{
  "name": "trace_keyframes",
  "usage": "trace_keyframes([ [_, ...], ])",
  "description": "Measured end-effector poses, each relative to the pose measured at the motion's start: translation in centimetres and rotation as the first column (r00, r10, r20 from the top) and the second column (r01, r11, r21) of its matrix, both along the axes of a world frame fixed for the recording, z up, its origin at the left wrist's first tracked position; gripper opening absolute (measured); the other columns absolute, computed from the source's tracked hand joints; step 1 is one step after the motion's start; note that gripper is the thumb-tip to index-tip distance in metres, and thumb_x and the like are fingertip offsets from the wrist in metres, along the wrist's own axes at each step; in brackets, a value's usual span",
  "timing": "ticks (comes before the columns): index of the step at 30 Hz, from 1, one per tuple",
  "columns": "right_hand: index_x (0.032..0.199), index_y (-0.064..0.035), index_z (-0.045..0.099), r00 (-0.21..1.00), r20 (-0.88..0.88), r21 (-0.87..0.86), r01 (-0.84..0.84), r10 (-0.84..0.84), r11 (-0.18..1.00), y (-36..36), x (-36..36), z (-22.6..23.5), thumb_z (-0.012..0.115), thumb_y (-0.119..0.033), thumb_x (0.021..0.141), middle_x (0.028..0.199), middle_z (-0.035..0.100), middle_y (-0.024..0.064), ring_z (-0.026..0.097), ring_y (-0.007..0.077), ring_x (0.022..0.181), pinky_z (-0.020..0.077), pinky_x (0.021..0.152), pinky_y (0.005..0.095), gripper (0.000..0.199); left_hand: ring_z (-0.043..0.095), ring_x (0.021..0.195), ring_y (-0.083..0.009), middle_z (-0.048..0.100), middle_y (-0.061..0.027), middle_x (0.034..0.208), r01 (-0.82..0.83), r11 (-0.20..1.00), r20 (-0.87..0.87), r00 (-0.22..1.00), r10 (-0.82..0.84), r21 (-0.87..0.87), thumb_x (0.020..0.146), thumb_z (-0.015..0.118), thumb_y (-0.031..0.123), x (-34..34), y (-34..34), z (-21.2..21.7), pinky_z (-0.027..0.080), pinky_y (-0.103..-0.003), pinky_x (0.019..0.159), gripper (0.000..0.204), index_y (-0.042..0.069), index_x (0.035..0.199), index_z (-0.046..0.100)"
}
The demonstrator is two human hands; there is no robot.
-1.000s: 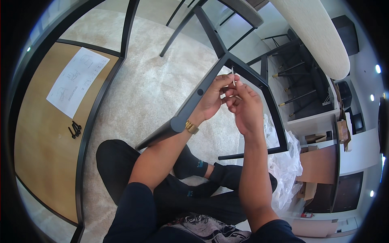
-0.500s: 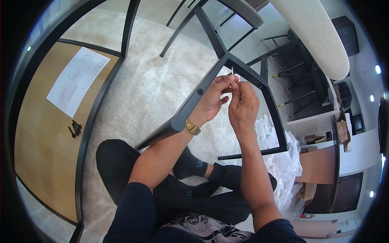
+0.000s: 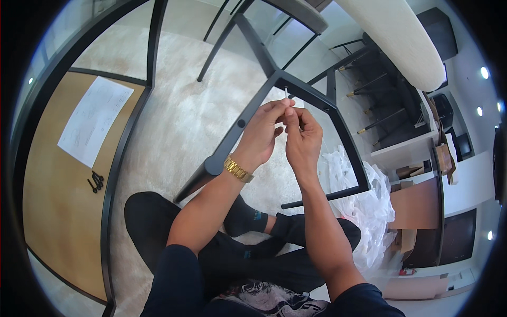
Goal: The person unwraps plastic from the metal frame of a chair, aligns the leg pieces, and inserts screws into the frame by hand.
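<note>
A black metal chair frame [image 3: 349, 146] stands tilted in front of me, with round holes in its bars. Under its upper corner, my left hand [image 3: 261, 131] is closed in a pinch around a thin silver metal rod [image 3: 287, 93]. The rod points up at the underside of the frame's crossbar; whether its tip touches is too small to tell. My right hand [image 3: 304, 142] is closed too, its thumb and fingers pressed against the left fingertips at the rod's lower end. The fingers hide that end. My left forearm passes beside the frame's thick leg [image 3: 196, 181].
On the left, a wooden panel in a black frame [image 3: 63, 211] carries a printed sheet [image 3: 95, 121] and several black bolts [image 3: 96, 182]. Clear plastic wrapping [image 3: 364, 206] lies at right. Beyond are a pale cushioned piece [image 3: 396, 42] and stacked dark chairs [image 3: 388, 113].
The whole view has shifted slightly, so the chair frame and hands sit further left in it. Both hands keep their pinch at the rod under the crossbar.
</note>
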State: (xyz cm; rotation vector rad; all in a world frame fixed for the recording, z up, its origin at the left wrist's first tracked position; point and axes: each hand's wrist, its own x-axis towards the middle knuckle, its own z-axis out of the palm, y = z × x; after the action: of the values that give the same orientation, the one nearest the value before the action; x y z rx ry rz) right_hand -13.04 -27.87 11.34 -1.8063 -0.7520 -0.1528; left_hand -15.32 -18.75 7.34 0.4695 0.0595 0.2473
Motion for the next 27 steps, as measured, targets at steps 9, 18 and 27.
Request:
trace_keyframes([
  [9,0.101,0.0049,0.074,0.985,-0.132,-0.238,0.079,-0.113,0.968,-6.0,0.3,2.8,0.068,-0.012,0.094,0.078,0.072,0.0073,0.067,0.0102,0.065,0.0503,0.057,0.0234,0.019,0.054,0.086,-0.0084,0.064,0.0032,0.095,0.086,0.979,0.044,0.994,-0.095,0.186,0.097,0.067,0.023,0.4,-2.6,-0.8,0.043,-0.026,0.078,0.024,0.006,0.114,0.069],
  [18,0.088,0.0046,0.072,0.839,0.533,-0.585,0.459,-0.111,0.669,-9.6,3.2,7.7,0.065,-0.007,0.085,0.077,0.068,0.0244,0.068,0.0395,0.067,0.0536,0.068,0.0419,0.014,0.054,0.087,-0.0051,0.064,0.0069,0.098,0.158,0.934,-0.02,0.987,-0.16,0.32,0.095,0.069,0.025,0.9,-4.5,-2.1,0.041,-0.025,0.083,0.022,0.012,0.113,0.071],
  [27,0.092,0.003,0.074,0.837,0.529,-0.565,0.47,-0.14,0.679,-9.7,4.8,6.3,0.066,-0.013,0.087,0.07,0.069,0.0186,0.067,0.0269,0.059,0.0511,0.061,0.0359,0.019,0.053,0.085,-0.0035,0.063,0.0079,0.094,0.075,0.926,-0.009,0.997,-0.077,0.369,0.094,0.07,0.024,1.2,-3.8,-2.3,0.04,-0.024,0.082,0.018,0.013,0.108,0.071],
])
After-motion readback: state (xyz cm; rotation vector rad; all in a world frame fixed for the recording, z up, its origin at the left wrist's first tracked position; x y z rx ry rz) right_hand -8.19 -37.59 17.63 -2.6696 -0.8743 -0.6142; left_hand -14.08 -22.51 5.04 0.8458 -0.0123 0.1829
